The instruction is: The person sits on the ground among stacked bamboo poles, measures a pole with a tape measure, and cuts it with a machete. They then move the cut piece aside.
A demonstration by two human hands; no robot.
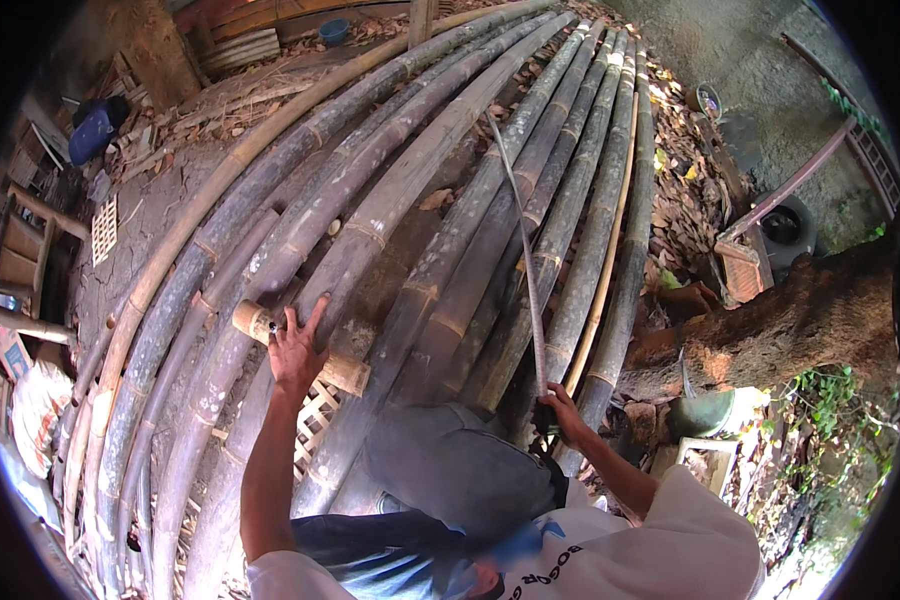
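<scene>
Long bamboo poles (370,215) lie side by side, running away from me. My left hand (295,347) is open, its fingers spread over one pole. Beside and under it a short cut bamboo piece (345,374) lies crosswise, one end showing left of the fingers. My right hand (564,416) is closed round the near end of a long, narrow grey blade-like tool (530,270). This tool slants away over the poles, thinning toward its far tip; its edge is too fine to make out.
A thick tree trunk (780,325) reaches in from the right. Lattice pieces (315,418) show beneath the poles near my left forearm. Dry leaves (675,200) line the right side. A blue bucket (333,32) stands far back, and a white sack (40,415) sits at left.
</scene>
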